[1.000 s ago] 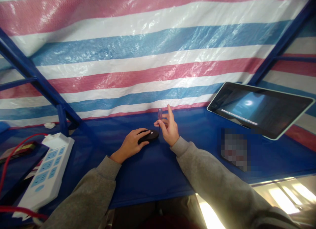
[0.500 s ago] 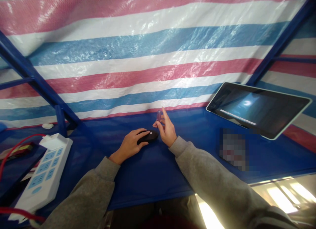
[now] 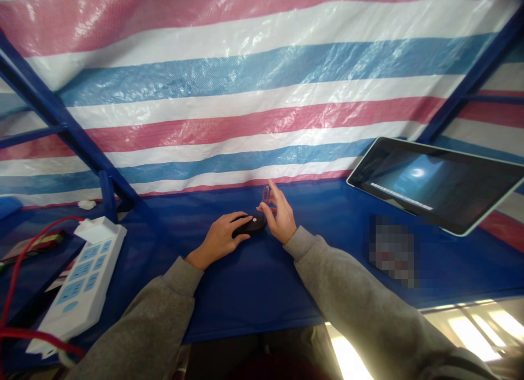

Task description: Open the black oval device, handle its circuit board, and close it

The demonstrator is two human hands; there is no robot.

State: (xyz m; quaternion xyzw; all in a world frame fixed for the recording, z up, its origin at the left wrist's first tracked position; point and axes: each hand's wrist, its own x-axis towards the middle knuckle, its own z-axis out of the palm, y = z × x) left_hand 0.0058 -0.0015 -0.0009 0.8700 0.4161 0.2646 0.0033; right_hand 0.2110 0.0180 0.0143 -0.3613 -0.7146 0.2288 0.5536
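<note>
On the blue table, my left hand [image 3: 224,233] grips a black computer mouse [image 3: 252,224] from its left side, thumb and fingers around it. A small pale round spot shows on the mouse's dark surface. My right hand [image 3: 279,213] is just right of the mouse and pinches a small translucent, purplish, handle-like piece [image 3: 266,194] between thumb and fingers, its index finger pointing up. The piece stands roughly upright. Its lower end is hidden by the fingertips, so its exact kind cannot be made out.
A white power strip [image 3: 92,301] with blue sockets and red cables [image 3: 16,271] lies at the left. On the right stands a tilted tablet-like screen [image 3: 442,186], with a blurred-out item [image 3: 395,249] in front. Striped sheeting [image 3: 262,118] and blue frame bars [image 3: 88,150] close off the back.
The whole view has shifted slightly, so everything appears a little further right. Both hands keep their holds on the mouse and the small translucent piece.
</note>
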